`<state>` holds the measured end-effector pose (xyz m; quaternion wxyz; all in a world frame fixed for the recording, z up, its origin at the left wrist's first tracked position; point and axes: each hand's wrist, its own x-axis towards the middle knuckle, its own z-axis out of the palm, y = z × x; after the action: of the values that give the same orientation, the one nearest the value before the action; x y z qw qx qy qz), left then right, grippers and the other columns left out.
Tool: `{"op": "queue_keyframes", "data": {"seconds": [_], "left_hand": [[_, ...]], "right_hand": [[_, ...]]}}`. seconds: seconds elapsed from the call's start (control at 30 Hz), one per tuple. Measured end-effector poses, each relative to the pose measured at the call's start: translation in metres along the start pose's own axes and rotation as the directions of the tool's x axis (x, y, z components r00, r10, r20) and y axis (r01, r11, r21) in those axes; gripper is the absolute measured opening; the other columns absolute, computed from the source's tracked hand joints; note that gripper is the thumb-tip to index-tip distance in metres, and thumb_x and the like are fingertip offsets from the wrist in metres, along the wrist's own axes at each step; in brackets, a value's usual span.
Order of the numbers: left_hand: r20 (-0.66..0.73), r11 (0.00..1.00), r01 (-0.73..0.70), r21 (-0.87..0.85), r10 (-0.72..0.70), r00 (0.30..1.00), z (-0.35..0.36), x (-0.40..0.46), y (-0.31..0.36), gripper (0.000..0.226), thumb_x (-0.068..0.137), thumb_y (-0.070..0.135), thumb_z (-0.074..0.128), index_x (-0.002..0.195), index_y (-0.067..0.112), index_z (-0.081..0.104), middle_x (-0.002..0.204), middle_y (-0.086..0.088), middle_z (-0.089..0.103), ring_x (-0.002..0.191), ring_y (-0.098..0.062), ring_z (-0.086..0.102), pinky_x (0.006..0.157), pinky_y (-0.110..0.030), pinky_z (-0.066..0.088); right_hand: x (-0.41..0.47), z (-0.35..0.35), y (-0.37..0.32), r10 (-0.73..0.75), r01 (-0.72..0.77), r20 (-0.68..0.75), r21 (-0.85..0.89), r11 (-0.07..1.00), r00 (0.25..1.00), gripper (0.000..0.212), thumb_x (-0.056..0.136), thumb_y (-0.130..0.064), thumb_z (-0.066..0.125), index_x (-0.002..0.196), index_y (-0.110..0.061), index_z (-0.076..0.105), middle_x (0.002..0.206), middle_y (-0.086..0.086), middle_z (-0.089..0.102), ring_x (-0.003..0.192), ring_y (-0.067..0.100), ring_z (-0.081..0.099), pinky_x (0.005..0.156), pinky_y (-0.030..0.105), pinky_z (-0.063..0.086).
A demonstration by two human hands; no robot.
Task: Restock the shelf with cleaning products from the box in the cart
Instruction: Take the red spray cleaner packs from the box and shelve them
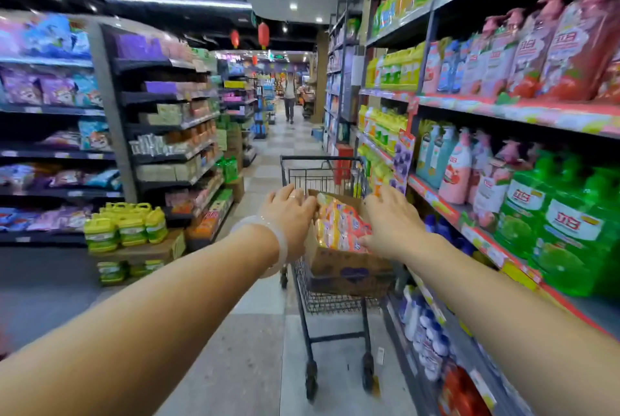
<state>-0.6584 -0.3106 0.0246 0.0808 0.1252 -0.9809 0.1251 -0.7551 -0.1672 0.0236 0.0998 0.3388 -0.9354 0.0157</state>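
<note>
Supermarket aisle, tiled floor, shelving both sides. Far left of the hands, yellow jugs (125,226) sit on a carton. Left hand (291,214), pale bangle on the wrist, fingers loosely curved over the left edge of the orange-pink packets (342,226); whether it truly grips, cannot tell. Packets stand in an open cardboard box (349,269) inside the wire cart (330,301), between both hands. Right hand (391,221) spread flat, fingers on the packets' right side. Right of it, the shelf (469,231) holds green and pink bottles. Step, as judged: picking stock from the box. Next calls for closing both hands on a bundle and lifting clear.
</note>
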Motion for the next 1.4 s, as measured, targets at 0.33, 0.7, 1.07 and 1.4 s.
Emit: {"op": "queue_keyframes", "data": {"seconds": [0.33,0.7,1.07,1.4], "left_hand": [[0.007,0.999,0.041,0.016,-0.041,0.999,0.044,0.180,-0.068,0.076,0.084,0.035,0.064,0.144,0.013,0.023,0.152,-0.011,0.025,0.144,-0.028,0.015,0.117,-0.042,0.021],[0.040,0.982,-0.183,-0.052,0.186,0.982,0.145,0.378,-0.117,0.083,0.079,0.042,0.069,0.144,0.014,0.026,0.149,-0.011,0.029,0.140,-0.029,0.022,0.114,-0.043,0.027],[0.210,0.900,-0.409,-0.147,0.433,0.877,0.245,0.543,-0.090,0.082,0.081,0.044,0.066,0.146,0.015,0.025,0.148,-0.011,0.030,0.138,-0.031,0.027,0.113,-0.044,0.030],[0.373,0.868,-0.462,-0.182,0.495,0.785,0.325,0.641,-0.064,0.073,0.084,0.042,0.061,0.144,0.018,0.028,0.148,-0.009,0.030,0.138,-0.028,0.028,0.111,-0.041,0.032]], "right_hand": [[0.193,0.039,0.024,0.005,-0.006,0.032,0.023,1.000,0.999,0.074,0.086,-0.046,0.060,0.143,-0.011,0.027,0.154,0.014,0.018,0.144,0.031,0.014,0.115,0.041,0.021],[0.357,0.116,0.053,0.237,-0.245,0.153,0.040,0.969,0.959,0.074,0.081,-0.048,0.066,0.136,-0.008,0.036,0.147,0.016,0.027,0.138,0.034,0.024,0.109,0.044,0.032],[0.432,0.222,0.108,0.474,-0.512,0.331,0.031,0.859,0.816,0.062,0.081,-0.046,0.065,0.125,-0.009,0.041,0.133,0.013,0.038,0.128,0.033,0.036,0.100,0.039,0.037],[0.504,0.322,0.155,0.536,-0.643,0.489,0.071,0.762,0.689,0.065,0.083,-0.044,0.063,0.131,-0.008,0.038,0.141,0.018,0.033,0.129,0.037,0.037,0.104,0.041,0.037]]}}
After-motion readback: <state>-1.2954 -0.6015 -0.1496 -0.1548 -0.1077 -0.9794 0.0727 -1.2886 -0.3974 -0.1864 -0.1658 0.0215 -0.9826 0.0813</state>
